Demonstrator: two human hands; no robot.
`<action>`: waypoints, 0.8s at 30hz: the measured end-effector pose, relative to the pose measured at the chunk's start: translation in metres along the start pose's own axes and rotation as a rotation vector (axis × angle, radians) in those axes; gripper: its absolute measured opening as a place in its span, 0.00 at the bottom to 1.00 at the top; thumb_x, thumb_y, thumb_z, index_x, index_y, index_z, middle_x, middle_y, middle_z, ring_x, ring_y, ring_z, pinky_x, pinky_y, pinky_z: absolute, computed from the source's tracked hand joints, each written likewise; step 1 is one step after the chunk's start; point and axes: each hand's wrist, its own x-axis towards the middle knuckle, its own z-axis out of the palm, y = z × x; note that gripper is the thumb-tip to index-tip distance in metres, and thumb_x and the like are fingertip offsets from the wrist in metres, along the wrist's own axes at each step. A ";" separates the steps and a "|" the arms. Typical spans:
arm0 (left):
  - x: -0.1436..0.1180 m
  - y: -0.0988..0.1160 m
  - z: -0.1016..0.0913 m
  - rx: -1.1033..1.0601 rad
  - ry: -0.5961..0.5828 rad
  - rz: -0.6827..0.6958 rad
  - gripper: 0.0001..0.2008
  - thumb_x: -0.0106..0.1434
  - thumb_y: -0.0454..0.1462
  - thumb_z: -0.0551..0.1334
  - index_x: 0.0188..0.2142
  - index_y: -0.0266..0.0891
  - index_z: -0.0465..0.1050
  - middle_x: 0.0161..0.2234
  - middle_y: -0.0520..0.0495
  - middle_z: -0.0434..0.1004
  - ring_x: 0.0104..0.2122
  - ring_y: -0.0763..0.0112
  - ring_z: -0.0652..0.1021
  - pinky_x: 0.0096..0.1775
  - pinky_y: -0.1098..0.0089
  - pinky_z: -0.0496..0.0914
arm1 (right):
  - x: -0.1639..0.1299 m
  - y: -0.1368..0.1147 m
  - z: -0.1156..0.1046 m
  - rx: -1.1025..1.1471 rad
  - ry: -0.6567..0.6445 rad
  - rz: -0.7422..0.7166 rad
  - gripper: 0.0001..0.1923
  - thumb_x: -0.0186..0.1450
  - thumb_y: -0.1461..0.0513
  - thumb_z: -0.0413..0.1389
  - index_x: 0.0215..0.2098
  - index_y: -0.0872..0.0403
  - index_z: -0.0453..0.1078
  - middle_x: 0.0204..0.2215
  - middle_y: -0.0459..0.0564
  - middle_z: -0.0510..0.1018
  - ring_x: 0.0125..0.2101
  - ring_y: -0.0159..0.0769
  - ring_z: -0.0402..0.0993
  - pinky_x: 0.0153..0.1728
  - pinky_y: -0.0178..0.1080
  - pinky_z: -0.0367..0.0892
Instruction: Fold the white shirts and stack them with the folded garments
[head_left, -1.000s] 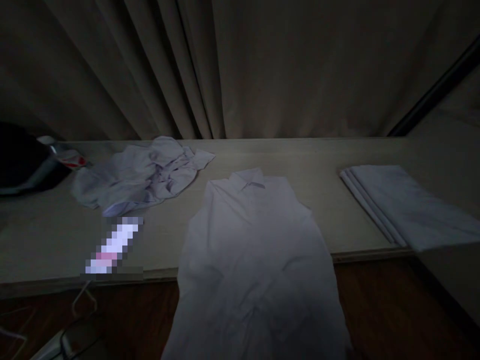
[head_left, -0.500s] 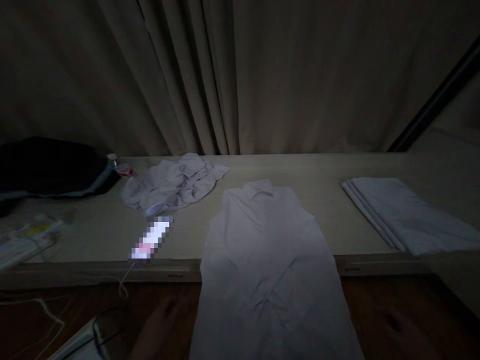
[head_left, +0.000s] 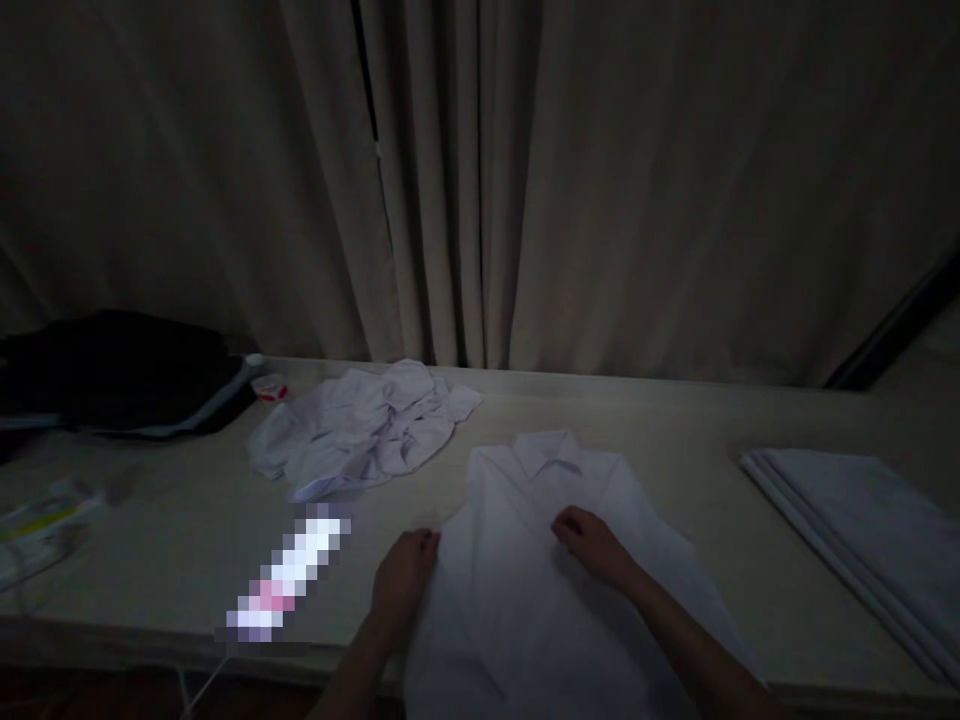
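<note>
A white collared shirt (head_left: 525,500) lies flat on the pale table (head_left: 675,420), collar away from me, its lower part hanging over the near edge. My left hand (head_left: 405,572) rests at the shirt's left edge, fingers curled on the cloth. My right hand (head_left: 589,540) lies on the shirt's chest, fingers bent; the dim light hides whether it pinches the fabric. A crumpled white shirt (head_left: 367,430) lies to the left, behind my left hand.
Folded white cloths (head_left: 862,520) are stacked at the right. A dark bag (head_left: 120,375) and a small red and white item (head_left: 268,386) sit at the far left. A blurred bright object (head_left: 289,575) lies near the front edge. Curtains (head_left: 480,180) hang behind.
Both my hands have come up from below the table onto the flat shirt. The view has tilted up and shifted, so the table sits lower in the frame.
</note>
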 end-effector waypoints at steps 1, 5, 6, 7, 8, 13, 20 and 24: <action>0.003 -0.002 0.001 0.012 -0.001 0.013 0.20 0.64 0.46 0.47 0.38 0.38 0.74 0.38 0.41 0.78 0.39 0.64 0.77 0.40 0.68 0.66 | 0.023 -0.005 0.009 -0.029 -0.009 0.004 0.12 0.63 0.56 0.48 0.32 0.55 0.68 0.29 0.48 0.76 0.30 0.32 0.71 0.33 0.34 0.63; 0.007 -0.009 0.004 0.058 0.035 0.043 0.16 0.63 0.42 0.49 0.37 0.38 0.73 0.36 0.42 0.76 0.38 0.64 0.76 0.41 0.66 0.66 | 0.106 -0.018 0.048 -0.108 -0.035 0.021 0.12 0.64 0.57 0.50 0.34 0.56 0.71 0.35 0.53 0.78 0.36 0.34 0.72 0.38 0.34 0.63; 0.006 -0.011 0.006 0.085 0.073 0.064 0.16 0.63 0.41 0.49 0.40 0.37 0.72 0.39 0.41 0.76 0.40 0.63 0.76 0.43 0.64 0.67 | 0.123 -0.021 0.058 -0.129 -0.039 0.027 0.12 0.64 0.57 0.50 0.35 0.57 0.71 0.36 0.53 0.78 0.38 0.35 0.72 0.39 0.35 0.62; 0.004 -0.013 0.009 0.120 0.118 0.105 0.16 0.63 0.41 0.50 0.44 0.37 0.71 0.41 0.40 0.76 0.42 0.62 0.75 0.44 0.63 0.67 | 0.139 -0.024 0.067 -0.150 -0.043 0.035 0.13 0.64 0.57 0.50 0.35 0.57 0.72 0.37 0.54 0.78 0.38 0.36 0.72 0.40 0.35 0.62; 0.002 -0.016 0.014 0.160 0.168 0.168 0.17 0.63 0.40 0.51 0.47 0.38 0.70 0.44 0.40 0.75 0.44 0.61 0.75 0.46 0.61 0.67 | 0.152 -0.028 0.076 -0.169 -0.045 0.042 0.14 0.64 0.56 0.50 0.36 0.57 0.72 0.38 0.55 0.78 0.39 0.37 0.72 0.40 0.36 0.62; -0.012 -0.031 0.044 0.282 0.352 0.529 0.19 0.62 0.42 0.55 0.52 0.41 0.68 0.49 0.41 0.75 0.48 0.61 0.74 0.48 0.61 0.70 | 0.201 -0.043 0.108 -0.243 -0.031 0.063 0.17 0.63 0.52 0.49 0.37 0.56 0.72 0.40 0.57 0.78 0.41 0.40 0.72 0.40 0.38 0.61; 0.003 -0.024 0.038 0.173 0.219 0.191 0.19 0.66 0.42 0.49 0.51 0.37 0.69 0.44 0.40 0.77 0.44 0.60 0.75 0.45 0.59 0.68 | 0.222 -0.044 0.112 -0.233 0.011 0.065 0.10 0.62 0.58 0.51 0.35 0.54 0.71 0.39 0.55 0.78 0.40 0.37 0.72 0.39 0.36 0.61; 0.014 -0.016 0.014 0.075 0.062 0.119 0.18 0.66 0.42 0.47 0.43 0.40 0.73 0.39 0.44 0.77 0.41 0.61 0.74 0.44 0.60 0.65 | 0.187 -0.040 0.090 -0.174 0.058 0.053 0.13 0.65 0.54 0.48 0.38 0.53 0.68 0.34 0.51 0.77 0.34 0.33 0.71 0.35 0.34 0.62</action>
